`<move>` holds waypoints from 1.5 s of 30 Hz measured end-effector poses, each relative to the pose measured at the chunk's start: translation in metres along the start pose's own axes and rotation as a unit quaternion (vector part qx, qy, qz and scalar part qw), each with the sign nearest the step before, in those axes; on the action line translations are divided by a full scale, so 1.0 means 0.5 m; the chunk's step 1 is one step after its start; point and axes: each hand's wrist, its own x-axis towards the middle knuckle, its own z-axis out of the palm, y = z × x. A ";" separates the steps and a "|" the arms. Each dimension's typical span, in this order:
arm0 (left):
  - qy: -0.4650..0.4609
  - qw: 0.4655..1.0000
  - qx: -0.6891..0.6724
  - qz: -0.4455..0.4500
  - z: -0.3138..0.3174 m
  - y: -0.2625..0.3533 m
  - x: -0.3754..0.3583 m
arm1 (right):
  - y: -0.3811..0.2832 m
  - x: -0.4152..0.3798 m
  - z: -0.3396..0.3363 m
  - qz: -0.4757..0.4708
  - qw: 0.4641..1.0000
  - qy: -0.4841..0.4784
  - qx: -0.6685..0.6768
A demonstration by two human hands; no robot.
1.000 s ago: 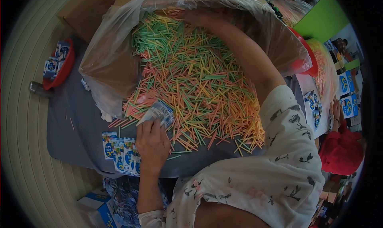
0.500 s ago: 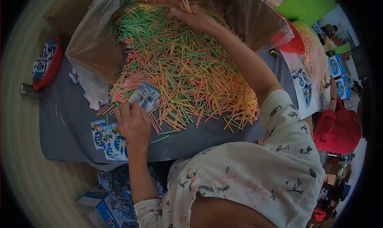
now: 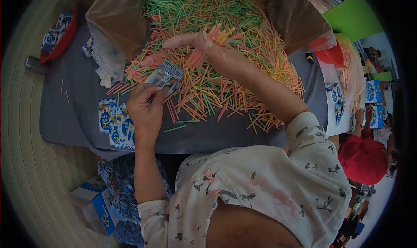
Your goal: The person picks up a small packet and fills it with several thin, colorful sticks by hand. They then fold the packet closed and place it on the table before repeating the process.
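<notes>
My left hand (image 3: 145, 102) pinches the lower edge of a small printed plastic packet (image 3: 168, 74) between thumb and fingers, above the near edge of the pile. My right hand (image 3: 228, 61) is closed round a bunch of thin coloured sticks (image 3: 196, 58), mostly pink with some orange. Its sticks poke out on both sides of the palm, and one finger or thumb points left toward the packet. Under both hands spreads a big heap of loose sticks (image 3: 208, 89) in green, yellow, orange and pink. Several blue and white packets (image 3: 119, 128) lie overlapping beside my left forearm.
Clear plastic sheeting (image 3: 110, 26) lines brown box walls around the heap. A red basin (image 3: 69, 37) with packets stands at the far left, near a metal cylinder (image 3: 35, 64). At right are more packets (image 3: 335, 98), a red bowl (image 3: 329, 55) and a person in red (image 3: 362, 157).
My right hand has come back from the far side of the heap toward the packet, carrying a bunch of sticks. My left hand has gone from resting over the packet to pinching it raised.
</notes>
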 end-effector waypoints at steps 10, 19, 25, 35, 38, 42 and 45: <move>0.021 0.951 -0.307 0.014 0.102 0.046 0.017 | -0.009 -0.001 0.005 -0.006 0.999 -0.004 0.041; -0.045 0.903 -0.423 -0.066 0.165 0.036 0.045 | -0.013 -0.007 -0.042 -0.021 0.999 -0.020 0.034; -0.045 0.928 -0.367 -0.036 0.178 0.057 0.037 | -0.021 -0.020 -0.031 -0.066 0.990 -0.013 -0.124; -0.030 0.915 -0.401 -0.039 0.166 0.068 0.011 | -0.049 -0.023 -0.033 0.018 0.998 -0.018 0.057; -0.028 0.929 -0.368 -0.008 0.162 0.047 0.007 | -0.048 -0.004 -0.085 -0.011 0.998 0.053 0.042; -0.019 0.920 -0.388 -0.052 0.158 0.046 -0.013 | 0.002 0.014 -0.207 -0.001 0.959 0.163 -0.234; -0.004 0.919 -0.390 -0.049 0.152 0.048 -0.017 | -0.025 -0.010 -0.196 -0.005 0.974 0.127 -0.189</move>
